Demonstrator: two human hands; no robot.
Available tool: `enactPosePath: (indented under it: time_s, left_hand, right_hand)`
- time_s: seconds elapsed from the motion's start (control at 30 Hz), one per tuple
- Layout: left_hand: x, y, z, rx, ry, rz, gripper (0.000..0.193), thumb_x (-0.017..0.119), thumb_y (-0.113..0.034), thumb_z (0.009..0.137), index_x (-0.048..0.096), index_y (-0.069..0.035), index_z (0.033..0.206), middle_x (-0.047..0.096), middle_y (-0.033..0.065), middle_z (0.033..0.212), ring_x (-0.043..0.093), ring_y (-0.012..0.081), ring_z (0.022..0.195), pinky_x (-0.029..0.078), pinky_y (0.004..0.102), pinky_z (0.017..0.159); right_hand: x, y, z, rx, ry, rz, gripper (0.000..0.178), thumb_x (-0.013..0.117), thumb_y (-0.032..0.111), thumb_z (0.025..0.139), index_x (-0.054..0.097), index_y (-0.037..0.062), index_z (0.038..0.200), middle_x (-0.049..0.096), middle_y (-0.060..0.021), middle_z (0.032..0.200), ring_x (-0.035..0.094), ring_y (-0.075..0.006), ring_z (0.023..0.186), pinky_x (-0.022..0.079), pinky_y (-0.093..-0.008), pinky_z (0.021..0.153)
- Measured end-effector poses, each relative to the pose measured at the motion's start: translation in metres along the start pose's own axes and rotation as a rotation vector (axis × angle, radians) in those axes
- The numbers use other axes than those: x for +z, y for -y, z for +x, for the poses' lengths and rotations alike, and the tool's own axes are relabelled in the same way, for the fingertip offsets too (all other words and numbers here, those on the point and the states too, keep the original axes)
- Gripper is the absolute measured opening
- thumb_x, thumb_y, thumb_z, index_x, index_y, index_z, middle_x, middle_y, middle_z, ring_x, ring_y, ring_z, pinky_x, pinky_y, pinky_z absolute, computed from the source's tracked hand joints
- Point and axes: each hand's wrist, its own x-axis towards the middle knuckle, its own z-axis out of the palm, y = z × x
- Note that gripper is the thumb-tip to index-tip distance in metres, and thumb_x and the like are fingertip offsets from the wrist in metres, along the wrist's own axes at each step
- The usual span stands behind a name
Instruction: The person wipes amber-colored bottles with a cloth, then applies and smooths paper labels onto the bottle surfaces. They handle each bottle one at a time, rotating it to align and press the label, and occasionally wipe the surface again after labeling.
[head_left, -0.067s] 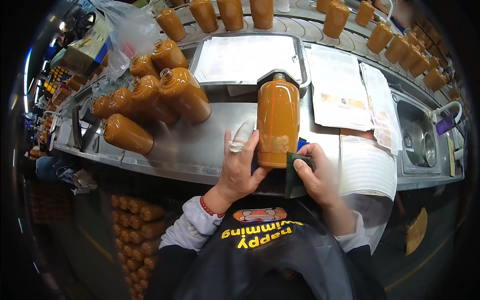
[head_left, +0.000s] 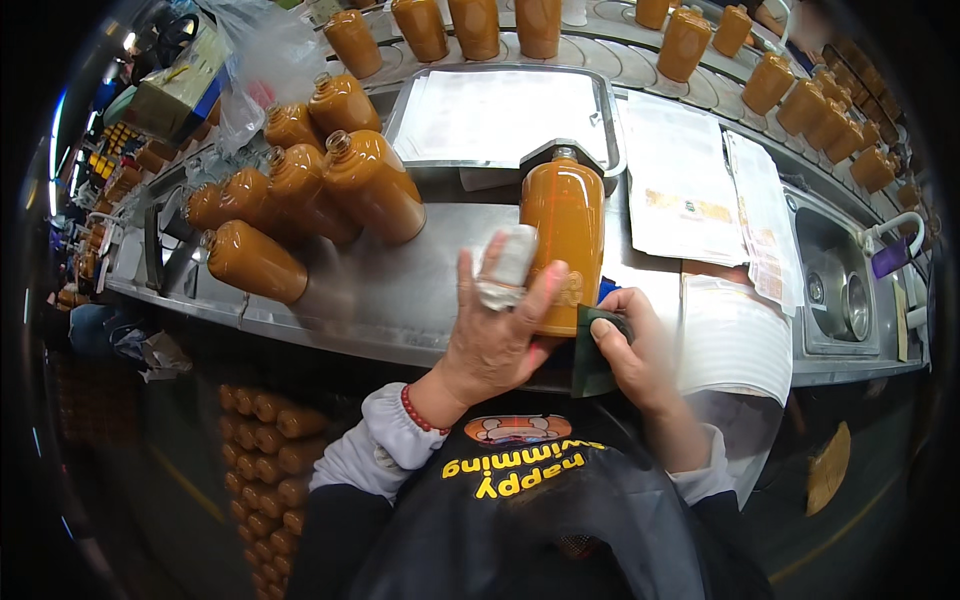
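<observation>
A glossy caramel-brown bottle (head_left: pixel 565 215) lies tilted before me, its neck in the notch of a dark metal rest (head_left: pixel 590 153). Across its lower part sits my left hand (head_left: pixel 495 335), fingers spread and slightly blurred, with a white wrapping around one finger. The fingertips overlap the bottle's lower front; whether they press on it I cannot tell. In my right hand (head_left: pixel 630 345), a dark green flat flexible piece (head_left: pixel 594 350) is pinched between thumb and fingers, beside the bottle's base. Something blue shows behind that hand.
Several similar brown bottles (head_left: pixel 375 190) stand on the steel counter (head_left: pixel 440 275) at left. Behind lies a metal tray (head_left: pixel 612 110) of white sheets. Printed sheets (head_left: pixel 685 180) and a white ribbed stack (head_left: pixel 735 335) are at right, beside a sink (head_left: pixel 830 290). A conveyor (head_left: pixel 600 70) carries bottles.
My left hand has moved right and over the bottle's lower front, its fingers more spread. My right hand keeps its hold on the green piece at nearly the same place.
</observation>
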Motion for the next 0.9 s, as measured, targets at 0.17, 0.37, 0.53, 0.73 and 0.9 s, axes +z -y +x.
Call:
enactPosePath:
  time_s: [0.17,0.37,0.53,0.73,0.9]
  left_hand:
    - [0.021,0.012,-0.004,0.022,-0.047,-0.139,0.091,0.087,-0.025,0.069,0.046,-0.003,0.148,0.05,0.0225,0.148,0.044,0.0456,0.14,0.025,0.0597,0.119]
    - [0.029,0.025,-0.032,-0.214,0.002,-0.292,0.078,0.071,-0.042,0.093,0.04,0.005,0.147,0.05,0.0304,0.144,0.047,0.0473,0.137,0.028,0.0528,0.119]
    - [0.033,0.016,-0.029,-0.18,-0.011,-0.34,0.084,0.064,-0.044,0.098,0.025,0.003,0.155,0.041,0.0246,0.153,0.042,0.0371,0.141,0.032,0.045,0.117]
    - [0.041,0.017,-0.028,-0.195,-0.034,-0.429,0.082,0.065,-0.042,0.098,0.026,0.003,0.154,0.048,0.0238,0.147,0.052,0.0358,0.133,0.039,0.0425,0.113]
    - [0.04,0.02,-0.039,-0.235,0.003,-0.434,0.085,0.06,-0.047,0.1,0.023,0.004,0.156,0.041,0.0229,0.154,0.045,0.0338,0.14,0.033,0.0419,0.116]
  right_hand:
    - [0.001,-0.006,0.001,-0.048,0.022,0.043,0.016,0.061,0.013,0.097,0.054,0.0031,0.108,0.056,-0.0007,0.09,0.051,-0.0076,0.081,0.045,-0.0248,0.074]
    - [-0.007,-0.01,0.008,-0.219,0.031,-0.05,0.025,0.061,0.014,0.095,0.056,0.0016,0.117,0.064,-0.0114,0.096,0.062,-0.018,0.084,0.051,-0.0343,0.078]
    - [-0.093,-0.003,0.01,-0.273,-0.058,-0.351,0.048,0.048,-0.006,0.091,0.058,0.0034,0.137,0.067,-0.0153,0.116,0.066,-0.0253,0.101,0.052,-0.0335,0.087]
    - [-0.277,-0.069,0.057,0.117,-0.384,-1.395,0.038,0.059,0.006,0.09,0.072,0.0145,0.125,0.051,-0.0172,0.149,0.049,-0.0364,0.135,0.043,-0.0463,0.11]
    - [-0.335,-0.099,0.092,0.233,-0.387,-1.538,0.03,0.055,0.018,0.095,0.075,0.0164,0.117,0.048,-0.0112,0.152,0.046,-0.0342,0.136,0.046,-0.0449,0.106]
